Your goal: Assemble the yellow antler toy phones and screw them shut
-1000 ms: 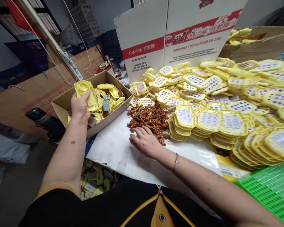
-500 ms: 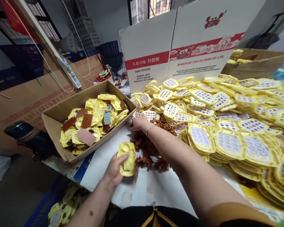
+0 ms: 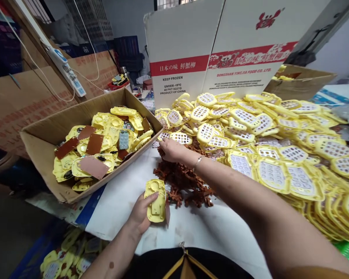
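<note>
My left hand grips a yellow plastic toy casing, thumb across its molded inner side, above the white table covering. Behind its right edge shows a reddish-brown flat board, partly hidden by the casing. My right hand reaches to the far edge of a heap of dark brown rubbery pieces, fingers bunched together. What is between those fingertips, if anything, is too small to make out. Just beyond them lie yellow-rimmed front panels with button holes.
A cardboard box of yellow casings and brown boards stands at left. Stacked yellow panels spread across the right. A white printed carton rises behind them. A power strip hangs on a post. Below the table sits a blue crate.
My right hand's fingers have drawn together at the heap's far edge. My left hand keeps the casing, now turned a little and slightly lower. The camera view has shifted.
</note>
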{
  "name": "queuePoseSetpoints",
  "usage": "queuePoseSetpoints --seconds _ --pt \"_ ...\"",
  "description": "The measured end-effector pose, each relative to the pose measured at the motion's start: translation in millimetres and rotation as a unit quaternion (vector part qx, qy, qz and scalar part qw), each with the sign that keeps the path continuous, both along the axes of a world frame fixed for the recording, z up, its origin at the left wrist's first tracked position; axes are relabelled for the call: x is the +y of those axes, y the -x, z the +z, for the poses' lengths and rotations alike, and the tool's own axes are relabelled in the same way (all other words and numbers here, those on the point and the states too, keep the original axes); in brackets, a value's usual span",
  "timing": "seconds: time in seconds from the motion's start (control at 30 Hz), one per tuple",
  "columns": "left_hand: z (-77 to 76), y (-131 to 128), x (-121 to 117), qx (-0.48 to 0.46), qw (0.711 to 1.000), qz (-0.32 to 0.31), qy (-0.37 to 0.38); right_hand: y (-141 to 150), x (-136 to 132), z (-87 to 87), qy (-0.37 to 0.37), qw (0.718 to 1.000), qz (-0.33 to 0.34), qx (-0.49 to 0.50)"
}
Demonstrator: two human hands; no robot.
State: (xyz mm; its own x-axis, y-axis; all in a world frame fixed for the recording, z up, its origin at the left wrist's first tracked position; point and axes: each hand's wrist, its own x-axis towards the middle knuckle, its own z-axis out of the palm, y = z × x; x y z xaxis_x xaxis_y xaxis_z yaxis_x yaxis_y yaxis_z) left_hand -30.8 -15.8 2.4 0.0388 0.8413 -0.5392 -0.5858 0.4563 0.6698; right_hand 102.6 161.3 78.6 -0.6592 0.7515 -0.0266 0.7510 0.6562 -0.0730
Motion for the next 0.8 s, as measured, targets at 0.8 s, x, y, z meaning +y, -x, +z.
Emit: queuePoseSetpoints --seconds 0.8 --pt "-11.4 -5.2 10.3 -0.073 0.996 -0.056 -0.009 0.4 111.5 -19.1 -0.065 0.989 -0.125 0.039"
